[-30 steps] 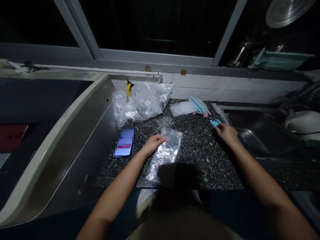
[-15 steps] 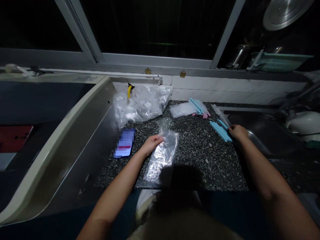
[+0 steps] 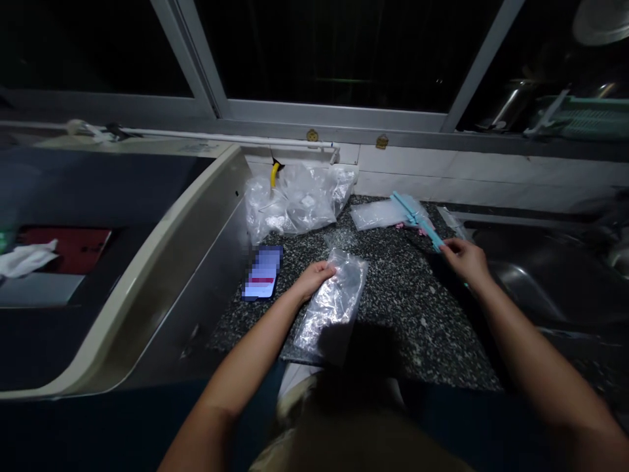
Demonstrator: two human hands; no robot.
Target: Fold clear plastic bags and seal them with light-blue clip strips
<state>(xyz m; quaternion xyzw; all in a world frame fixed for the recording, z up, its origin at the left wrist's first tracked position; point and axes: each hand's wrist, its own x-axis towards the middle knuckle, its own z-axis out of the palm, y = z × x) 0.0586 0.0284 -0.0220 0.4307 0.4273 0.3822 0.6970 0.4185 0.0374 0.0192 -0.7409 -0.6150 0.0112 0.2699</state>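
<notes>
My left hand [image 3: 314, 275] is closed on the upper left corner of a clear plastic bag [image 3: 334, 305] that lies on the dark speckled countertop [image 3: 403, 295] and hangs over its front edge. My right hand [image 3: 464, 259] pinches light blue plastic sticks [image 3: 431, 236] just above the counter, near the sink's left rim. Further back lies a flat clear bag [image 3: 376, 213] with more blue sticks [image 3: 410, 206] and some pink pieces beside it.
A phone [image 3: 264, 272] lies on the counter's left edge. A heap of crumpled clear bags [image 3: 297, 200] sits at the back left by a yellow hose. A steel sink [image 3: 535, 275] is on the right. A steel-sided stove unit [image 3: 147, 262] rises on the left. Window frames run behind.
My right hand lifted the blue sticks from the counter by the sink and shifted a little left. The left hand kept its hold on the bag. The camera view shifted left.
</notes>
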